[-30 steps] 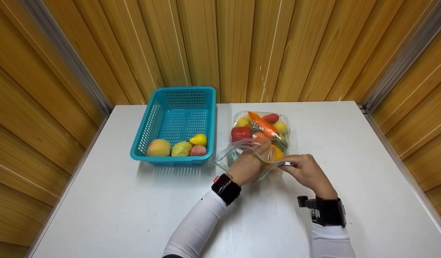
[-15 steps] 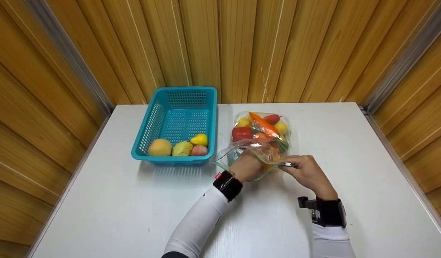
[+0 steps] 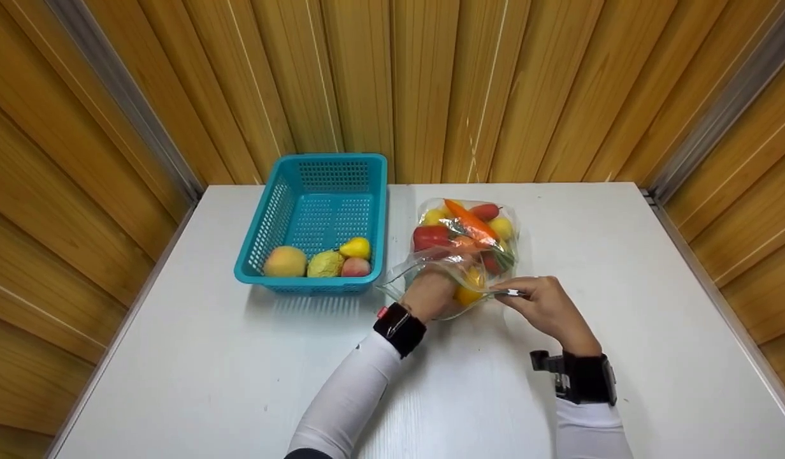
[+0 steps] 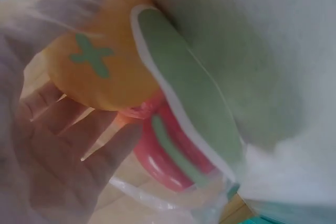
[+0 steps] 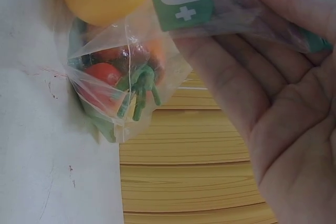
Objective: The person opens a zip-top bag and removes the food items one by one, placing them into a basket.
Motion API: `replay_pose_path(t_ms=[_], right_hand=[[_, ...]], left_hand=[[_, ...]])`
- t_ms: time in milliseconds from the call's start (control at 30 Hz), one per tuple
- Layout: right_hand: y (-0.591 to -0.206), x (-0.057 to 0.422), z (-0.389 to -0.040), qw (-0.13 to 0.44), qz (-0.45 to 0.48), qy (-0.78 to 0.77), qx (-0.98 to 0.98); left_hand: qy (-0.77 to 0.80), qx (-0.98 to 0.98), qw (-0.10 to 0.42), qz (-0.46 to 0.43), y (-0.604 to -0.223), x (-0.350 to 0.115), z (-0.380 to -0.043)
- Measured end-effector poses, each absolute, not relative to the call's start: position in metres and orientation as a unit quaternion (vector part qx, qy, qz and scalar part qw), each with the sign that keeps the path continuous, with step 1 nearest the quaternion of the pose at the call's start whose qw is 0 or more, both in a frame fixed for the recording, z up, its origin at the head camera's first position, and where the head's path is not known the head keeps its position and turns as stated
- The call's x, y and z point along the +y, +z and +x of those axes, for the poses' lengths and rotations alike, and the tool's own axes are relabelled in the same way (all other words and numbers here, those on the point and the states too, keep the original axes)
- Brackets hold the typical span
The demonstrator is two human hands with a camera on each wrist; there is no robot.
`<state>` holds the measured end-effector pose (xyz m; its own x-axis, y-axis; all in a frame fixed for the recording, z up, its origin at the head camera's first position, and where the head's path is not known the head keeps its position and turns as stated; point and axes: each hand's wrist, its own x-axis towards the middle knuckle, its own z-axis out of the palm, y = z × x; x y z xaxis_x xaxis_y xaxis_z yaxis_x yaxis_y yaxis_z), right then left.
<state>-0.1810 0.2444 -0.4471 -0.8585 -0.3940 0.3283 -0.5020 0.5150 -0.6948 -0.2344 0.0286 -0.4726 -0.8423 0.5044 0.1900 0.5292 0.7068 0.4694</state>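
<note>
A clear zip bag (image 3: 453, 255) full of fruit and vegetables lies on the table. My left hand (image 3: 429, 294) reaches inside its mouth. In the left wrist view its fingers (image 4: 107, 150) are spread, seen through plastic, beside an orange-coloured round fruit (image 4: 105, 87) marked with a green cross shape. A red item (image 4: 173, 166) sits behind it. My right hand (image 3: 548, 312) pinches the right edge of the bag's mouth between thumb and fingers. Near the mouth shows the same orange fruit (image 3: 470, 293); deeper in are a carrot (image 3: 472, 223) and a red pepper (image 3: 431, 238).
Left of the bag stands a blue-green plastic basket (image 3: 246, 255). Its near end holds a peach (image 3: 285, 262), a wrinkled yellow-green fruit (image 3: 325, 264), a yellow pear (image 3: 355, 248) and a smaller pinkish fruit (image 3: 355, 268). Wood-patterned walls (image 3: 424, 95) border the white table (image 3: 239, 382).
My left hand has drawn back a little to the left within the bag's mouth. The orange fruit shows nearer the opening, beside that hand. My right hand keeps its place on the bag's edge.
</note>
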Motion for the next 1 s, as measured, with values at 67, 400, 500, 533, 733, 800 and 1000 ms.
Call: replay_pose_path(t_ms=[67,400,500,533,733,800,1000], right_hand=[[-0.447,0.244,-0.181,0.062,0.251,0.426,-0.867],[-0.448,0.244,-0.181,0.052,0.227,0.443,-0.866],[-0.449,0.244,-0.181,0.051,0.232,0.442,-0.865],[-0.449,0.244,-0.181,0.051,0.235,0.441,-0.865],[-0.449,0.245,-0.182,0.052,0.247,0.431,-0.866],[-0.449,0.244,-0.182,0.052,0.246,0.432,-0.866],[-0.45,0.244,-0.182,0.058,0.246,0.432,-0.866]], left_hand=[[-0.248,-0.926,0.035,-0.283,-0.472,0.024,-0.232],[-0.211,-0.93,0.044,-0.299,-0.469,0.005,-0.221],[-0.229,-0.928,0.025,-0.294,-0.469,-0.001,-0.217],[-0.23,-0.928,0.022,-0.293,-0.47,-0.003,-0.215],[-0.223,-0.929,0.013,-0.295,-0.465,-0.012,-0.205],[-0.214,-0.931,0.016,-0.296,-0.461,-0.015,-0.2],[-0.207,-0.93,0.033,-0.302,-0.447,-0.028,-0.185]])
